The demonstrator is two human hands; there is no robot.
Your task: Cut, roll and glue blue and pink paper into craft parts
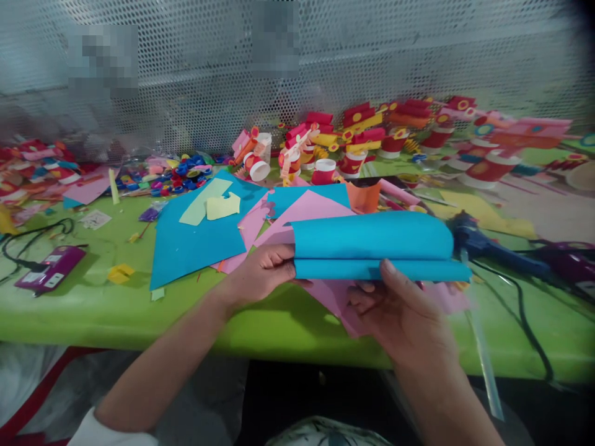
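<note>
A sheet of blue craft paper, rolled into two side-by-side tubes, a wide one behind and a narrower one in front, is held above the table's near edge. My left hand pinches its left end between thumb and fingers. At the front edge, toward the right, my right hand grips it, thumb on top and fingers underneath. Beneath and behind lie pink paper sheets, partly hidden by the roll. To the left is a flat blue sheet with pale green and yellow scraps on it.
A blue glue gun with its cord lies at right, a clear glue stick overhanging the table edge. Red paper-cup models line the back against a perforated metal wall. A purple power strip sits at left.
</note>
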